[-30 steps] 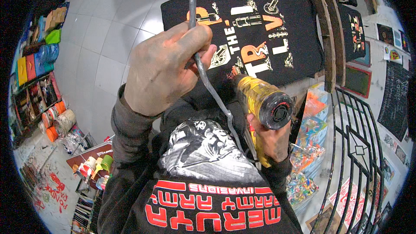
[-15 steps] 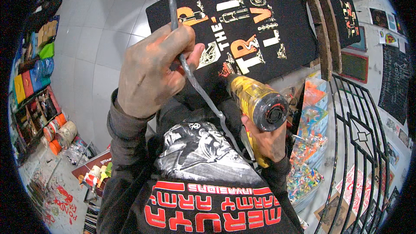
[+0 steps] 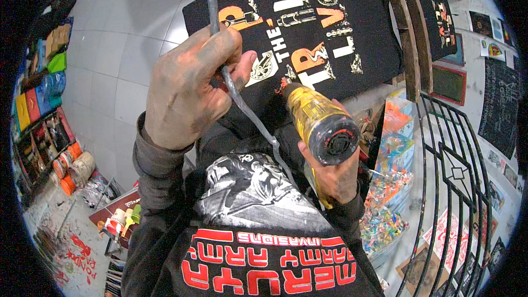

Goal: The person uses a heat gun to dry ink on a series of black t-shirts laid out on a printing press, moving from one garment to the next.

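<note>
My left hand point(image 3: 184, 91) is closed around a grey power cord point(image 3: 250, 111), which runs up past the top edge and down toward my lap. In my right hand point(image 3: 338, 181) is a yellow heat gun point(image 3: 311, 110) with a black round rear end, tilted so its nozzle points away from me. The nozzle tip is mostly hidden behind its body, close over the near edge of the print on a black T-shirt point(image 3: 377, 33). That shirt lies spread flat, printed in orange, white and cream letters and bike parts.
Wooden rails point(image 3: 407, 33) run along the shirt's right side, with another printed black shirt point(image 3: 437, 19) beyond. A black metal grille point(image 3: 456, 173) curves down the right. Paint-splashed boards point(image 3: 399, 148) stand right of the heat gun. At left, paint tubs point(image 3: 82, 168) sit on the floor.
The heat gun and my right hand have shifted slightly left. My left hand has moved a little left with the cord still in it.
</note>
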